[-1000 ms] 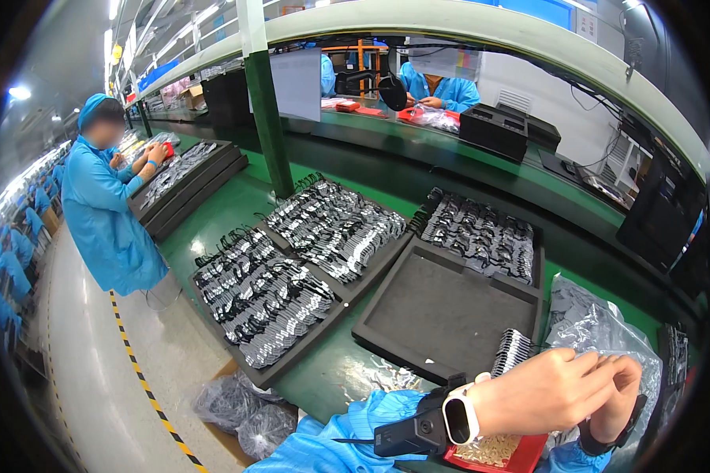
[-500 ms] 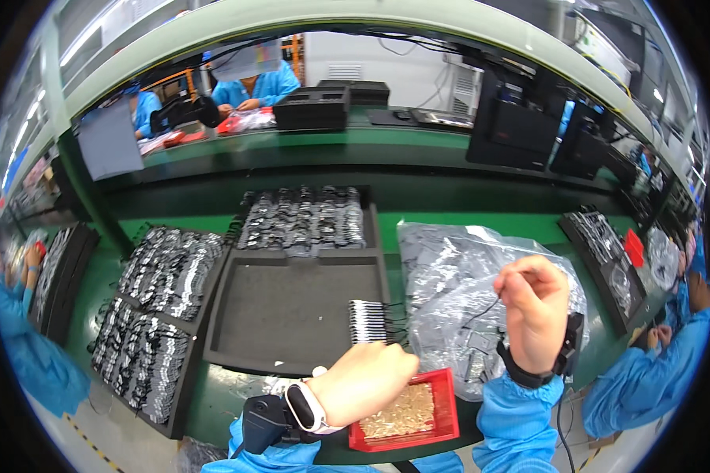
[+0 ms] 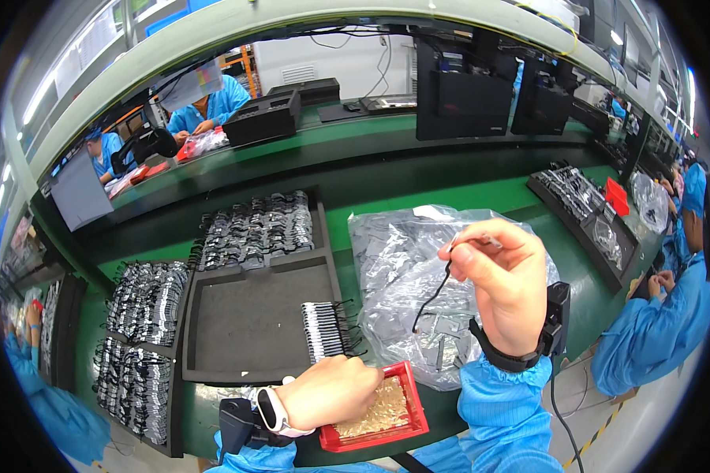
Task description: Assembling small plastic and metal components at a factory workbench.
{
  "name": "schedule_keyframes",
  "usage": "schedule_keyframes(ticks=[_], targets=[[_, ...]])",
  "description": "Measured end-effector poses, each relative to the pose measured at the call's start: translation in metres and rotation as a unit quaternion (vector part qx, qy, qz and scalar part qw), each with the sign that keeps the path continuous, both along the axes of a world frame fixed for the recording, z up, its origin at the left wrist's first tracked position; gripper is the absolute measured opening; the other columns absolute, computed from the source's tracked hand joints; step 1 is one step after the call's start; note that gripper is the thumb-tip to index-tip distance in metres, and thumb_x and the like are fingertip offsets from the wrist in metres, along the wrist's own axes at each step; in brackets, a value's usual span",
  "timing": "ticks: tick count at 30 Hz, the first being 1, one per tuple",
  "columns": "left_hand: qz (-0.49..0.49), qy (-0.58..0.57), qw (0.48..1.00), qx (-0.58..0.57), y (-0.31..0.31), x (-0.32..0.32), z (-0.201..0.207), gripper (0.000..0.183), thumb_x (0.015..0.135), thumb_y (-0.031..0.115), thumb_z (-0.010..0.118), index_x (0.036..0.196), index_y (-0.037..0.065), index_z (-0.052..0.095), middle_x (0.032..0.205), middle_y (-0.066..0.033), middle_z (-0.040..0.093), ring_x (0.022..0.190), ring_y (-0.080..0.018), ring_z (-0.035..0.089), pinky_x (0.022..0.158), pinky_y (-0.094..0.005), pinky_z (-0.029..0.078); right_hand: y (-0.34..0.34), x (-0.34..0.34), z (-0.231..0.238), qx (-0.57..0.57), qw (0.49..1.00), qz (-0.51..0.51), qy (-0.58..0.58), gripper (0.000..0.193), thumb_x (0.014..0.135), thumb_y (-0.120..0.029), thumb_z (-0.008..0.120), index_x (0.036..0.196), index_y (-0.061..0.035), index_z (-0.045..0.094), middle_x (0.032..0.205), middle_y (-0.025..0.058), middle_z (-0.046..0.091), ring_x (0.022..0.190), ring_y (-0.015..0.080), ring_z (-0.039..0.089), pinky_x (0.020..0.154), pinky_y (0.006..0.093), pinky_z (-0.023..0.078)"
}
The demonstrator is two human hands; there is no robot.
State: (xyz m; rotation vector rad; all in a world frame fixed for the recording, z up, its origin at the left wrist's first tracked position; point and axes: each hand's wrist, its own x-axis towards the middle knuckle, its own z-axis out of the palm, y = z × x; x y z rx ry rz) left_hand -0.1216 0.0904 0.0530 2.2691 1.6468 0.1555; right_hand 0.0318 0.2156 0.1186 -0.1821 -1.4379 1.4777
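My right hand (image 3: 503,276) is raised above a clear plastic bag, thumb and fingers pinching a small part with a thin black cable (image 3: 427,301) hanging from it. Beneath it, the plastic bag (image 3: 386,244) holds many flat grey pieces. My left hand (image 3: 331,392) is closed, knuckles up, at the left side of a red bin (image 3: 420,410). Small gold-coloured metal pieces (image 3: 380,411) fill that bin. The left fingertips are hidden, so I cannot see what they hold. Just beyond lies a row of silver parts with black cables (image 3: 323,331), in a black foam tray (image 3: 241,315).
More foam trays packed with cabled parts (image 3: 142,299) stand at the left, and another tray (image 3: 580,201) sits at the right. A dark monitor (image 3: 461,98) stands behind the green bench (image 3: 339,299). People in blue coats sit on both sides and across.
The view has turned right, so the bench appears shifted left. My right hand has tilted, and the cable under it shows more fully. My left hand stays by the red bin.
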Motion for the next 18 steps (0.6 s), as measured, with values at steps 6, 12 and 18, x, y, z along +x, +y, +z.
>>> schedule_keyframes(ticks=[6, 12, 18], targets=[[0.032, -0.033, 0.998, 0.044, 0.018, 0.018, 0.021, 0.018, 0.077, 0.019, 0.057, 0.077, 0.002, 0.056, 0.056, -0.0172, 0.054, 0.054, -0.0334, 0.057, 0.050, -0.0413, 0.046, 0.009, 0.026, 0.006, 0.009, 0.992, -0.052, 0.117, 0.012, 0.077, -0.001, 0.061, 0.088, 0.0026, 0.060, 0.079, 0.0098, 0.062, 0.073, 0.0129, 0.060, 0.062, 0.0212, 0.044], [-0.081, -0.091, 0.988, 0.096, 0.082, 0.047, -0.021, 0.011, 0.074, 0.007, 0.054, 0.081, 0.000, 0.050, 0.078, -0.0195, 0.056, 0.075, -0.0350, 0.057, 0.061, -0.0414, 0.047, 0.013, 0.051, 0.006, 0.032, 0.978, -0.078, 0.189, 0.014, 0.078, -0.005, 0.061, 0.089, 0.0013, 0.057, 0.079, 0.0109, 0.060, 0.072, 0.0139, 0.058, 0.059, 0.0216, 0.042], [-0.053, 0.010, 0.994, 0.091, 0.116, 0.058, -0.052, 0.015, 0.073, 0.003, 0.049, 0.085, -0.003, 0.055, 0.092, -0.0176, 0.058, 0.092, -0.0325, 0.056, 0.073, -0.0371, 0.050, 0.013, 0.061, 0.006, 0.034, 0.973, -0.094, 0.208, 0.013, 0.077, -0.005, 0.062, 0.088, 0.0006, 0.056, 0.079, 0.0107, 0.059, 0.073, 0.0148, 0.058, 0.058, 0.0218, 0.042]])
